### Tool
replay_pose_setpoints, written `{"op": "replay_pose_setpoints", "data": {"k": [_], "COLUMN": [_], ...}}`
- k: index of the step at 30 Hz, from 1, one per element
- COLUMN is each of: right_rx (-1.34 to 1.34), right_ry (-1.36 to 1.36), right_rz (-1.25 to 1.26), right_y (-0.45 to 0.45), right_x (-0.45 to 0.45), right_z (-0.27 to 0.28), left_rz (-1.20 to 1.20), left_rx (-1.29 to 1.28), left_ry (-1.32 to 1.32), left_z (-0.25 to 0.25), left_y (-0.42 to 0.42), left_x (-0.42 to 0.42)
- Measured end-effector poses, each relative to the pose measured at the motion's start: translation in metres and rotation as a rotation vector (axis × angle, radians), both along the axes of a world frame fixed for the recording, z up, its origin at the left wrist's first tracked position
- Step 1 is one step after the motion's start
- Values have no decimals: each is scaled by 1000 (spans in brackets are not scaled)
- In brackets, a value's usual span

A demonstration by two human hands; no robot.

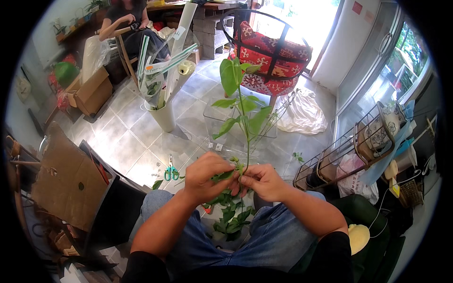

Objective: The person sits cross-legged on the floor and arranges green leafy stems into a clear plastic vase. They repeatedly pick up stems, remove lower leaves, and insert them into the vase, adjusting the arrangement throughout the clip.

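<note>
My right hand (263, 180) pinches the stem of a leafy green cutting (247, 141), which stands upright above it with a bud near the top. My left hand (208, 175) has its fingers closed on a leaf (225, 175) low on the same stem, right beside the right hand. Between my knees, a pile of green leaves (231, 219) lies below the hands, and the lower stem runs down towards it. A small orange-red object (207, 209) shows at the pile's left edge. Scissors with teal handles (171, 173) lie on the floor, left of my left hand.
A tall pale bucket (163, 115) holds wrapped stems ahead. Behind the cutting are a clear plastic container (212, 118) and a chair with a red patterned cushion (272, 53). Cardboard (67, 180) stands at left, a wire rack (339, 159) at right. A seated person (129, 28) is at the back.
</note>
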State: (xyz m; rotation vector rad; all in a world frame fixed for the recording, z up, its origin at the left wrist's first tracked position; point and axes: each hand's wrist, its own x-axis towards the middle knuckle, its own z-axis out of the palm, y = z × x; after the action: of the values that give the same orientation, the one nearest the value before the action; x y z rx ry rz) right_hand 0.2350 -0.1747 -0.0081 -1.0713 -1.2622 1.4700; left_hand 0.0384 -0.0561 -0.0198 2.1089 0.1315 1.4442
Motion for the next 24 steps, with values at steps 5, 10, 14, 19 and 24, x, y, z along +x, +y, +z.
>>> {"op": "replay_pose_setpoints", "data": {"k": [5,10,14,19,24], "right_rx": [6,-27,-8,-88,-29], "right_ry": [-32,-43,-106,-266,-74], "right_rz": [33,45,34,55,77], "right_y": [-1,0,0,0,-1], "right_x": [-1,-3,-4,2,2], "right_z": [1,-4,-6,-21,-6], "left_rz": [-7,41,49,112,37], "left_rx": [86,154,200,155,36], "left_ry": [1,27,9,-22,32], "left_z": [1,4,1,5,4], "left_y": [1,-3,-3,-12,1], "left_x": [-2,-1,1,4,-8]}}
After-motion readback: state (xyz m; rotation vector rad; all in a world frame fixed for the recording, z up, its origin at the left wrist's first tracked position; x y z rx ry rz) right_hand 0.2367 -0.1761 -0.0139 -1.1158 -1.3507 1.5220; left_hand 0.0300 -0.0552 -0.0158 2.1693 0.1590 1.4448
